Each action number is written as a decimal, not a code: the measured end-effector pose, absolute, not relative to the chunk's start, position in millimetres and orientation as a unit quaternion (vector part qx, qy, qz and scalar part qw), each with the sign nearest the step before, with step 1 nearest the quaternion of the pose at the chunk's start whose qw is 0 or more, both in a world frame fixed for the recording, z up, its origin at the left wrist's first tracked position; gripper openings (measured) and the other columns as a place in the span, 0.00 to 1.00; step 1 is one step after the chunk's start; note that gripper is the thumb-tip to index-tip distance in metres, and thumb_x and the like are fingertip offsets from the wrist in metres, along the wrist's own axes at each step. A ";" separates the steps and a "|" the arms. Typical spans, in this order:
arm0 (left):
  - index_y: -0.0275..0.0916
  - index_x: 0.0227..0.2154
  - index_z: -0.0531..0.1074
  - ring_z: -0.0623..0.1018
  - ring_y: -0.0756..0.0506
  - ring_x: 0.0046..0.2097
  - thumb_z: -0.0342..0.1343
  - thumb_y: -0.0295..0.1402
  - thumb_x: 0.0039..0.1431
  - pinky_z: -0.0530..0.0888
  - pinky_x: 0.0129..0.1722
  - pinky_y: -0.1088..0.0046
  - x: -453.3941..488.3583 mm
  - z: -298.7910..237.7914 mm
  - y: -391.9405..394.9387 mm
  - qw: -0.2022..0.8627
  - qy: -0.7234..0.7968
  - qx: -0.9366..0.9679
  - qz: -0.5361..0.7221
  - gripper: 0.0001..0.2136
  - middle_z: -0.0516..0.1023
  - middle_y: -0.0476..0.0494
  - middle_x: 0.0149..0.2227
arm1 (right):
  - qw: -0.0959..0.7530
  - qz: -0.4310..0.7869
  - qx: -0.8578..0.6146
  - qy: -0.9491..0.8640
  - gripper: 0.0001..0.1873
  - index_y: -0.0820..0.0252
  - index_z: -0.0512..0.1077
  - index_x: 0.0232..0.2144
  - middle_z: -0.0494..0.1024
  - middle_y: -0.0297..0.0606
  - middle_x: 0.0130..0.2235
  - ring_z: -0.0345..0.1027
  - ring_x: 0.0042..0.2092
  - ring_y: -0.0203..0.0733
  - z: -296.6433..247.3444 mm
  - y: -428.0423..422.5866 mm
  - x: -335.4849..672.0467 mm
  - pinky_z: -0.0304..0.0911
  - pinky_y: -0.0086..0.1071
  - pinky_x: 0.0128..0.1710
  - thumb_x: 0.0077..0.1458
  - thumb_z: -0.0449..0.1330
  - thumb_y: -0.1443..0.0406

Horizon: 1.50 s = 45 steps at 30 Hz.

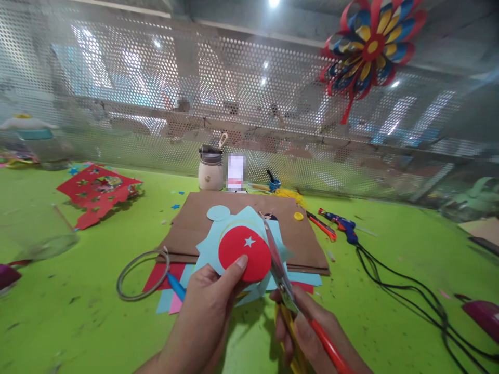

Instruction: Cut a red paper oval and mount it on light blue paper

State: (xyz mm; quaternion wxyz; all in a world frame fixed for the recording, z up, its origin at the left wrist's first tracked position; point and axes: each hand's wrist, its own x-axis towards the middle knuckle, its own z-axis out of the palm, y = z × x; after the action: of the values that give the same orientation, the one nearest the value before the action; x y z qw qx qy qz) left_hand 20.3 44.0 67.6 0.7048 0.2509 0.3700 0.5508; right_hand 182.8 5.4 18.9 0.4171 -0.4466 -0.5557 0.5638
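Note:
My left hand (210,306) is closed on a round red paper disc (237,244), its thumb on the disc's lower part. A small light-blue star (249,241) shows on the disc. Light-blue paper (249,215) with pointed edges spreads behind it; I cannot tell whether the two are joined. In my right hand (307,327) is a pair of scissors (286,291) with one red and one yellow handle. The blades point up and away along the disc's right edge. Whether they touch the paper is not plain.
Brown paper (183,223) lies on the green table (97,327). A tape ring (120,285) and blue pen (177,285) are left; an orange cutter (323,228) and corded glue gun (345,226) are right. A bottle (210,174) and phone (235,169) stand behind.

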 end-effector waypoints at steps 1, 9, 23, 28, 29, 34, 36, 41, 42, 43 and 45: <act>0.33 0.32 0.80 0.82 0.39 0.39 0.68 0.38 0.48 0.78 0.40 0.65 20.2 67.5 43.6 0.705 0.370 0.253 0.550 0.12 0.84 0.37 0.37 | 0.417 0.564 -0.447 -0.554 0.33 0.59 0.69 0.41 0.63 0.29 0.23 0.55 0.21 0.31 18.9 5.1 182.5 0.59 0.27 0.22 0.52 0.53 0.37; 0.35 0.38 0.79 0.81 0.39 0.43 0.67 0.37 0.50 0.77 0.34 0.72 19.4 68.1 44.1 0.692 0.379 0.263 0.556 0.13 0.83 0.38 0.41 | 0.417 0.558 -0.455 -0.554 0.33 0.59 0.67 0.42 0.64 0.31 0.24 0.53 0.21 0.31 25.1 0.2 180.2 0.55 0.25 0.19 0.54 0.51 0.37; 0.33 0.39 0.79 0.81 0.42 0.27 0.67 0.34 0.49 0.79 0.32 0.65 16.7 66.8 46.2 0.687 0.403 0.264 0.544 0.15 0.84 0.36 0.33 | 0.418 0.571 -0.467 -0.531 0.33 0.60 0.65 0.41 0.64 0.31 0.23 0.50 0.22 0.29 29.0 -3.1 178.4 0.45 0.24 0.19 0.53 0.51 0.37; 0.33 0.38 0.80 0.81 0.42 0.28 0.67 0.34 0.48 0.79 0.33 0.65 14.5 69.0 47.4 0.689 0.395 0.275 0.542 0.14 0.84 0.37 0.34 | 0.418 0.582 -0.457 -0.526 0.31 0.59 0.65 0.40 0.62 0.29 0.22 0.46 0.20 0.28 27.8 -3.1 177.9 0.41 0.25 0.18 0.54 0.51 0.38; 0.33 0.37 0.80 0.81 0.42 0.29 0.67 0.34 0.48 0.79 0.33 0.65 14.2 69.4 47.5 0.688 0.394 0.278 0.542 0.14 0.84 0.37 0.34 | 0.422 0.583 -0.455 -0.525 0.31 0.59 0.65 0.40 0.62 0.28 0.22 0.46 0.20 0.28 27.0 -3.2 177.7 0.41 0.25 0.18 0.54 0.52 0.38; 0.33 0.37 0.80 0.81 0.44 0.30 0.66 0.34 0.51 0.79 0.34 0.67 12.7 69.1 48.0 0.687 0.389 0.289 0.542 0.12 0.84 0.37 0.36 | 0.427 0.581 -0.463 -0.515 0.34 0.60 0.64 0.40 0.63 0.29 0.22 0.48 0.20 0.28 22.2 -3.2 176.9 0.42 0.25 0.18 0.52 0.51 0.36; 0.34 0.37 0.80 0.81 0.44 0.29 0.65 0.34 0.52 0.79 0.35 0.66 12.2 67.8 48.5 0.688 0.383 0.292 0.543 0.11 0.84 0.37 0.37 | 0.426 0.579 -0.464 -0.518 0.34 0.60 0.64 0.40 0.63 0.29 0.22 0.48 0.19 0.28 20.8 -2.5 177.4 0.42 0.25 0.18 0.53 0.50 0.36; 0.34 0.37 0.80 0.80 0.45 0.28 0.65 0.35 0.51 0.79 0.33 0.66 12.1 66.3 48.8 0.688 0.378 0.296 0.545 0.11 0.84 0.38 0.38 | 0.416 0.584 -0.455 -0.528 0.34 0.60 0.64 0.40 0.64 0.30 0.21 0.49 0.18 0.28 18.1 0.0 180.8 0.43 0.24 0.17 0.53 0.50 0.36; 0.34 0.36 0.80 0.81 0.44 0.28 0.66 0.35 0.51 0.79 0.33 0.66 12.2 66.7 48.6 0.688 0.381 0.295 0.543 0.11 0.84 0.38 0.37 | 0.417 0.584 -0.453 -0.529 0.33 0.60 0.64 0.40 0.64 0.30 0.21 0.49 0.18 0.28 17.4 0.3 181.2 0.43 0.24 0.17 0.53 0.50 0.36; 0.34 0.36 0.80 0.81 0.44 0.28 0.66 0.35 0.51 0.79 0.33 0.66 12.3 67.1 48.3 0.688 0.385 0.293 0.541 0.12 0.84 0.37 0.37 | 0.417 0.585 -0.451 -0.530 0.33 0.60 0.64 0.40 0.64 0.29 0.21 0.49 0.18 0.28 16.6 0.3 181.3 0.43 0.24 0.16 0.53 0.50 0.36; 0.34 0.35 0.80 0.81 0.44 0.28 0.66 0.36 0.50 0.79 0.32 0.66 12.4 67.8 47.9 0.688 0.387 0.289 0.542 0.12 0.84 0.37 0.37 | 0.417 0.591 -0.445 -0.529 0.33 0.59 0.63 0.40 0.64 0.29 0.20 0.49 0.17 0.28 15.2 -0.3 181.0 0.42 0.24 0.16 0.53 0.50 0.36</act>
State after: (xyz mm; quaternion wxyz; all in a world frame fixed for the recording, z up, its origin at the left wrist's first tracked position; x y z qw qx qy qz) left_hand 12.4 47.9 67.8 0.6876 0.2891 0.3869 0.5421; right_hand 181.0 -0.3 15.2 0.4167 -0.4447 -0.5289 0.5906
